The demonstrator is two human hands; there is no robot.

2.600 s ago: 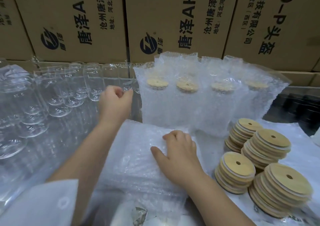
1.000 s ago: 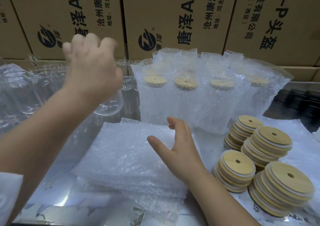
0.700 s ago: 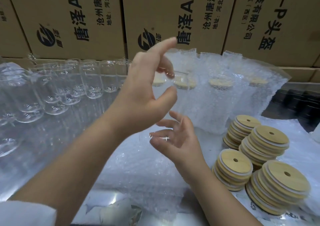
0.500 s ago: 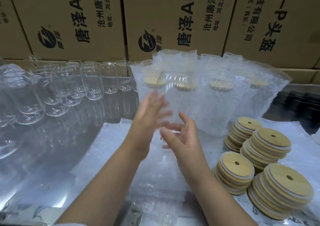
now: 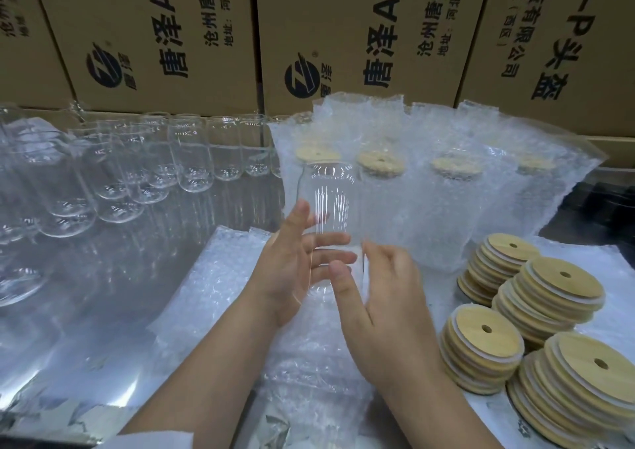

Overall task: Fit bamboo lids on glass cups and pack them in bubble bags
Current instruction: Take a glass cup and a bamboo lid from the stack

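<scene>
Head view: a glass cup (image 5: 328, 201) stands upright, lidless, between both hands above a flat stack of bubble bags (image 5: 220, 277). The left hand (image 5: 288, 270) lays straight, spread fingers against its far side; the right hand (image 5: 385, 297) curls thumb and fingers round its lower part. Stacks of bamboo lids (image 5: 481, 342) lie at the right, bagged lidded cups (image 5: 429, 201) stand behind, and empty cups (image 5: 192, 160) line the left before cardboard boxes (image 5: 154, 19).
</scene>
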